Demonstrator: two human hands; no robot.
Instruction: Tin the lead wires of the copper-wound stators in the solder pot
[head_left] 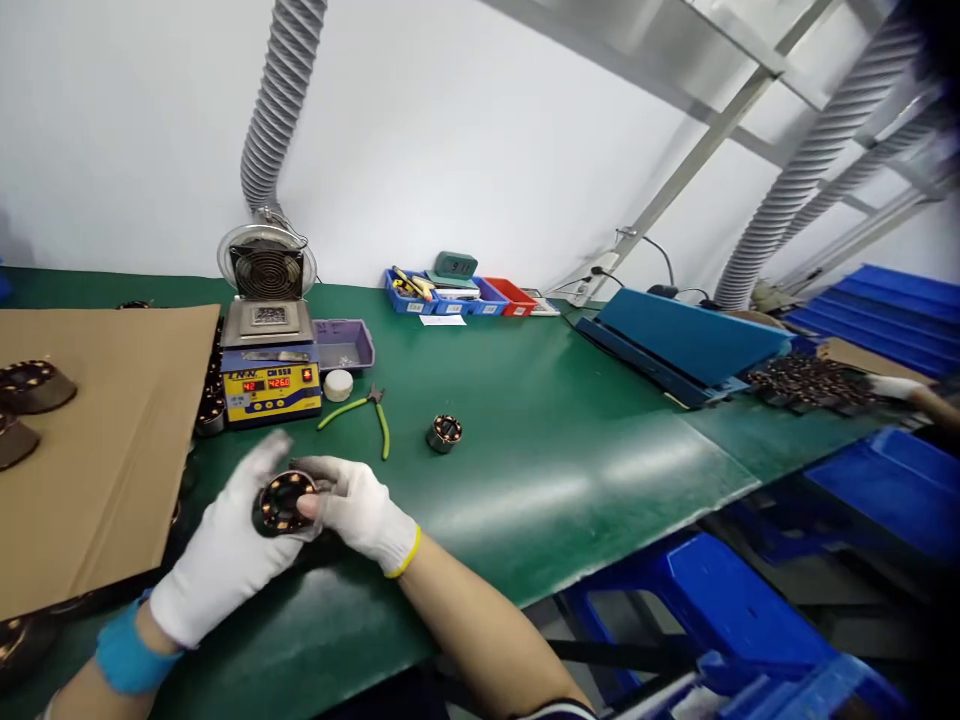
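Both my hands wear white gloves and hold one dark round motor stator (283, 502) with copper windings, just above the green bench mat (570, 450). My left hand (229, 545) cups it from the left with fingers curled round its rim. My right hand (358, 510) grips its right side, the thumb pressed on its face. A second, smaller stator (445, 433) stands alone on the mat further back to the right. Green-handled cutters (369, 412) lie between it and the yellow solder pot (270, 375).
A cardboard sheet (112, 440) with more stators (30, 385) lies at left. A fume hose (281, 100) rises behind the solder pot. Small parts bins (457, 295) sit at the back. Another person's gloved hand (896, 387) rests by a pile of stators (810, 380) at right. Blue stools (697, 600) stand below.
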